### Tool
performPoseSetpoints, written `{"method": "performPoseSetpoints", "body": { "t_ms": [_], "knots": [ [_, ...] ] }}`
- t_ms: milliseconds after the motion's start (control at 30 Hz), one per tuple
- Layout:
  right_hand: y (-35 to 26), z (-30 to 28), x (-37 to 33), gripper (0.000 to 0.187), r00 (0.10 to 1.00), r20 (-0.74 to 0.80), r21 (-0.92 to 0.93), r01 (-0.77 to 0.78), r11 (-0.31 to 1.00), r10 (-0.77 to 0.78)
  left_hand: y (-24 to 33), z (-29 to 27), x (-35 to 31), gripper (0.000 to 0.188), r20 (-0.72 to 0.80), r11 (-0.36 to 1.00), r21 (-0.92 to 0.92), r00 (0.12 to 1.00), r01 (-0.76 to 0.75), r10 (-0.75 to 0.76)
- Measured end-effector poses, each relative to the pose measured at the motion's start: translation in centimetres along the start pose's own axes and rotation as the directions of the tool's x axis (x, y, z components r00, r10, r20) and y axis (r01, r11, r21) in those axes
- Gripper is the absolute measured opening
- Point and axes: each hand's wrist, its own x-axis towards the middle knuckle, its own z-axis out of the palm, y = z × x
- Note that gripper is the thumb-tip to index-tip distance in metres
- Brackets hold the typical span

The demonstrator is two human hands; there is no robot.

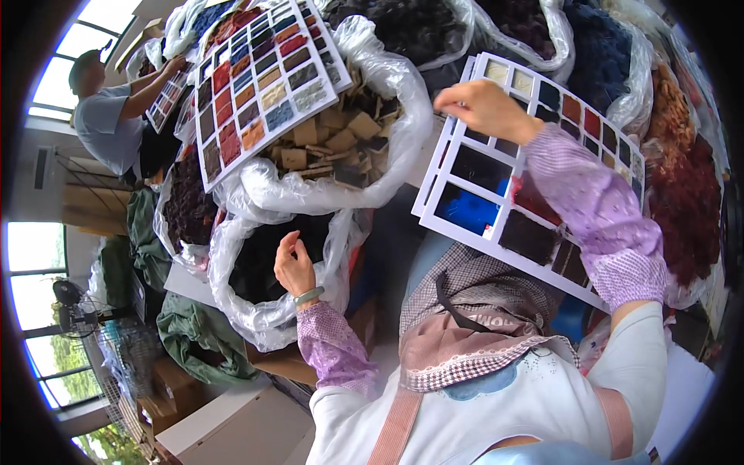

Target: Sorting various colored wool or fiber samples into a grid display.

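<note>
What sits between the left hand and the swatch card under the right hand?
Head view: between the left hand and the white swatch card lies the clear plastic bag rim, then a dark unlit gap; its contents cannot be told.

Bright daylight from windows point(35, 267) at left — blown-out glare; fisheye bending, dark rim.

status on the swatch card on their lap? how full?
Mostly filled: the white grid sample card has fuzzy swatches in most visible cells, dark, blue and red. In hand: the right hand rests on its top edge, where two pale cells near it look unfilled; the left hand hovers over the clear plastic bag of dark swatches, fingers loosely curled, holding nothing visible. Left: those pale cells.
</note>
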Motion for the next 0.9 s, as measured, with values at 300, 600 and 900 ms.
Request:
{"method": "performPoseSetpoints", "body": {
  "t_ms": [300, 600, 900],
  "knots": [
    [-2.3, 13.4, 9.1, 0.018, 0.976, 0.141, -0.451, -0.087, 0.888, 0.167, -5.7, -0.1, -1.1, 0.028, 0.207, 0.898, 0.373, 0.965, -0.232, 0.164],
    [-3.3, 7.3, 8.7, 0.016, 0.981, 0.017, -0.217, -0.185, 0.959, 0.193, -1.2, -2.4, 1.4, 0.015, -0.398, 0.967, -0.253, 0.909, 0.018, -0.121],
    [12.2, -8.5, -6.2, 0.022, 0.633, -0.277, 0.063, -0.739, 0.671, 0.723, 23.3, 8.8, 5.2, 0.028, -0.254, 0.502, -0.580, 0.728, -0.642, 0.637]
  ]
}}
